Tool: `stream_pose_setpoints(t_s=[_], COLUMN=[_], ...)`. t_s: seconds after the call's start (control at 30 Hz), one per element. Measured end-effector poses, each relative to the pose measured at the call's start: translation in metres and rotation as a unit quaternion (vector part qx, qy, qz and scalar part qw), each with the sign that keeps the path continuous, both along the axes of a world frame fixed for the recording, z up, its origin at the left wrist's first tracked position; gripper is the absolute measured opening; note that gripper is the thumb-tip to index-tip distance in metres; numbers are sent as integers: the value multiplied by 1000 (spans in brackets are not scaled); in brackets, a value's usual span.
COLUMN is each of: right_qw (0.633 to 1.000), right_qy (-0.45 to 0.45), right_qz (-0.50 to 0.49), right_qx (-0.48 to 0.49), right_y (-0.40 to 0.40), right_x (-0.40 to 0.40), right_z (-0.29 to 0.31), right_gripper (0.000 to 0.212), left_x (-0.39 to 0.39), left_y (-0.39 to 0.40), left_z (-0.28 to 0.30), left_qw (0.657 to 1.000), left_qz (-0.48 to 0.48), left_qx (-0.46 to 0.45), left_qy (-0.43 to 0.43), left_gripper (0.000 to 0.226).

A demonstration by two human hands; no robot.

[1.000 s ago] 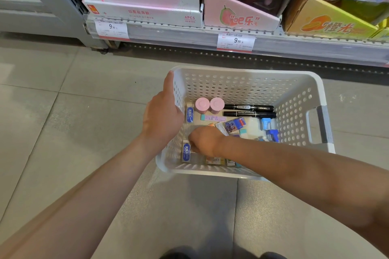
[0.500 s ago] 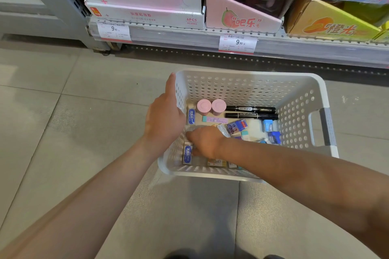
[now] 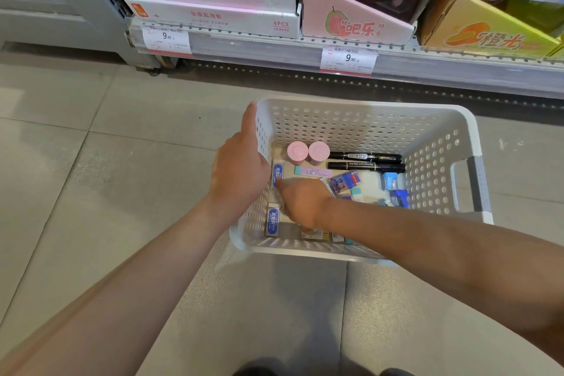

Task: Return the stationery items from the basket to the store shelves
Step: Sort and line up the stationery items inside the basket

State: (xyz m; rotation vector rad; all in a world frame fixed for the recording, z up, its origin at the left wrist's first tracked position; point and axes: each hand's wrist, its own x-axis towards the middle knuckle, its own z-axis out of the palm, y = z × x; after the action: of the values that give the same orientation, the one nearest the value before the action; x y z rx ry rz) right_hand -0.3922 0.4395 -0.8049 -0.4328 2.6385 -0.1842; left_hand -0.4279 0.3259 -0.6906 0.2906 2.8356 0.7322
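Blue-label eraser point(image 3: 277, 173) just beyond right hand point(image 3: 300, 201), inside basket point(image 3: 366, 107).

Both our arms are stretched forward and down, bare to the elbows. Our left hand point(image 3: 241, 168) is turned edge-on, palm facing right, fingers straight and together, thumb tucked out of sight. Our right hand point(image 3: 300, 201) is lower, reaching across to the left, knuckles up, fingers curled downward with the tips hidden, so can't tell the grip.

right hand point(image 3: 300, 203) hides fingertips, items beneath; grip unclear.
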Motion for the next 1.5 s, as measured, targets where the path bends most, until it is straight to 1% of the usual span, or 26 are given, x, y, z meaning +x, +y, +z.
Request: stream_pose_setpoints(t_s=[0.07,0.1,0.13,0.2,0.23,0.3,0.4,0.57,0.63,0.7,0.77,0.83,0.97,1.03,1.17,1.23,1.33,1.5], right_qw=[1000,1000,1000,999,999,997,994,993,992,992,991,992,999,1000,999,997,993,989], right_qy=[7,11,13,7,6,0,-21,-17,-18,-27,-27,-16,-14,-16,-34,-48,-72,-88], right_qz=[12,4,-10,-41,-48,-49,-74,-95,-114,-124,-118,-98,-27,4,9,-5,-33,-46], right_qx=[-2,-6,-9,6,22,56,79,75,43,-10,-59,-77,-37,-17,-34,-56,-86,-105], right_y=[3,3,2,-5,-10,-18,-23,-23,-21,-15,-6,3,14,16,10,6,5,5], right_x=[-1,-2,-4,-11,-13,-17,-22,-23,-21,-15,-6,2,9,11,16,17,15,14], right_z=[4,5,7,8,7,5,4,6,9,16,25,33,36,34,27,25,22,21], right_gripper=[26,25,31,53,61,67,72,67,61,52,47,49,66,70,73,70,58,44], left_x=[0,0,0,0,-1,-1,0,0,0,-1,-1,-1,-2,-2,0,0,-1,-1], left_y=[0,0,0,0,0,1,1,0,-1,-1,-1,-1,-1,-1,0,-1,-1,-2], left_z=[-1,-1,-1,-2,-2,-2,-2,-1,-1,-1,-2,-4,-6,-6,-5,-5,-6,-6], left_qw=[1000,1000,1000,1000,1000,1000,1000,1000,1000,1000,1000,1000,1000,1000,1000,1000,1000,1000], left_qz=[1,2,3,6,9,13,17,12,6,1,0,-3,-1,1,-2,-3,0,-1], left_qx=[-2,-2,0,3,2,1,1,-2,-2,-2,-1,-2,-15,-17,-13,-11,-14,-17], left_qy=[3,6,7,9,8,6,7,2,2,2,3,8,17,16,21,21,17,17], left_gripper=[75,75,76,76,75,76,76,77,77,76,77,77,75,76,75,75,76,76])
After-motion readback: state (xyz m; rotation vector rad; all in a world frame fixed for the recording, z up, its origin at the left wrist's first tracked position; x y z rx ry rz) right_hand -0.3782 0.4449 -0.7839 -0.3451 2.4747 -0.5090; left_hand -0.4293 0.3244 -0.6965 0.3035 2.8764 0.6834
